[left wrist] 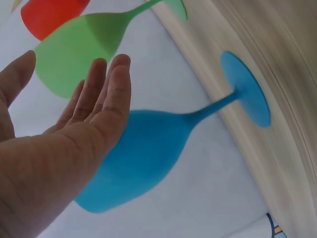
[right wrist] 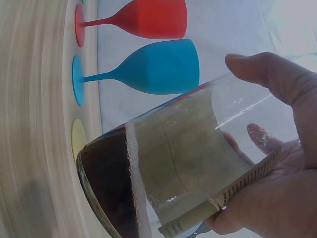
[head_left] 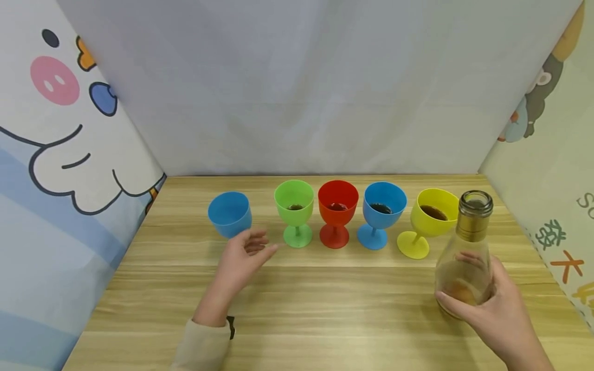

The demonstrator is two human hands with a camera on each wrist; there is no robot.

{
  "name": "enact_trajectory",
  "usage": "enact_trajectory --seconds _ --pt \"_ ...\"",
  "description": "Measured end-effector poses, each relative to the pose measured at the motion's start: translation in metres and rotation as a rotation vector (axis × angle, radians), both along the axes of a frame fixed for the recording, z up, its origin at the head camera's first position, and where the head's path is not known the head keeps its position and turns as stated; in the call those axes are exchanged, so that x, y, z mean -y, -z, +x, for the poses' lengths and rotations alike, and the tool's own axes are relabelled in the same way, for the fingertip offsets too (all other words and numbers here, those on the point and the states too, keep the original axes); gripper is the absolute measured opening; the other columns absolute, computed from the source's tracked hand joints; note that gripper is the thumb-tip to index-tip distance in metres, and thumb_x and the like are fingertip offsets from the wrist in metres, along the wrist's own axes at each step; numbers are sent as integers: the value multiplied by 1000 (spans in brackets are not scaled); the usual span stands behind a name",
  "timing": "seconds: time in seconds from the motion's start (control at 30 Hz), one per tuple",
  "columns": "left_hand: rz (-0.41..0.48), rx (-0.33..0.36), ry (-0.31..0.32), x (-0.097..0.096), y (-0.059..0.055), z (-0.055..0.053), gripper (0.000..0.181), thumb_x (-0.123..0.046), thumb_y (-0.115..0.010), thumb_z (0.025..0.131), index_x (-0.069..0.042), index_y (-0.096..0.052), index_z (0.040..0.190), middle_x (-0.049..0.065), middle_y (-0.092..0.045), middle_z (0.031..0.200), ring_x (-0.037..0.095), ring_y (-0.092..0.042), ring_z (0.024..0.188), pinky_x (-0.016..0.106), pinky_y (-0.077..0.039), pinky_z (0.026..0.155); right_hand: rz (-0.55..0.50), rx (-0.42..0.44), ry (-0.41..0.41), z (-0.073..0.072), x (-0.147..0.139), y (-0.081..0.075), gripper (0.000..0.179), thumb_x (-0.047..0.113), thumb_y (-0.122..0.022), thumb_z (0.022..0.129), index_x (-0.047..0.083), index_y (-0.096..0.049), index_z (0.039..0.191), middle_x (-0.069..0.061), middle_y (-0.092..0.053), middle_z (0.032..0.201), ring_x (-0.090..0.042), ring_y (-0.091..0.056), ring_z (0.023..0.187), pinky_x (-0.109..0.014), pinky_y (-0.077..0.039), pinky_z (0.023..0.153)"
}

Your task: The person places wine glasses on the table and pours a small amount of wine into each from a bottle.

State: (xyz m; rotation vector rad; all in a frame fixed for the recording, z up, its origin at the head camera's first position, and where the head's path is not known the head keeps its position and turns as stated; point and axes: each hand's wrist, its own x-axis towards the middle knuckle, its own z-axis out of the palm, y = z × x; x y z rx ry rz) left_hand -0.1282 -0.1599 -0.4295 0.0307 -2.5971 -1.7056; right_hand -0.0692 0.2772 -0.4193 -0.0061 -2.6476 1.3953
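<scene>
My left hand (head_left: 240,263) hovers just in front of the left blue goblet (head_left: 230,214), its fingers loosely extended and gripping nothing. In the head view the hand hides that goblet's stem and foot; in the left wrist view the stem and round foot (left wrist: 245,89) show. No liquid is visible in its bowl. On the right, my right hand (head_left: 506,317) grips a clear glass bottle (head_left: 464,268) around its lower body. Dark, frothy-topped liquid (right wrist: 109,178) lies in the bottle's bottom in the right wrist view. Whether the base touches the table, I cannot tell.
Right of the left blue goblet stand a green goblet (head_left: 294,214), a red goblet (head_left: 337,216), another blue goblet (head_left: 384,220) and a yellow goblet (head_left: 424,226), each holding some dark liquid. They stand on a wood-grain table (head_left: 334,309) before a pale backdrop (head_left: 315,93).
</scene>
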Motion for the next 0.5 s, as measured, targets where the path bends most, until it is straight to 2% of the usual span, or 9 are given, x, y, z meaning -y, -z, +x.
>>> enact_trajectory --seconds 0.1,0.3,0.5 --pt "-11 26 -8 6 0 1 48 -21 -78 93 3 -60 131 17 -65 122 31 -63 114 44 -51 97 0 3 1 0 0 1 85 20 -91 78 18 -44 149 -3 -51 138 -5 -50 111 -14 -46 79" --pt "-33 27 1 16 1 2 45 -21 -78 93 4 -62 127 17 -66 119 31 -64 111 45 -52 95 9 -1 -2 0 0 -1 85 20 -91 78 18 -43 149 -2 -51 138 -5 -50 111 -14 -46 79" --pt "-110 55 -15 30 -2 7 47 -31 -77 93 1 -65 127 13 -68 118 30 -65 108 42 -55 88 7 -4 -2 0 0 -1 86 20 -91 78 19 -43 150 -1 -51 138 -4 -50 112 -13 -45 79"
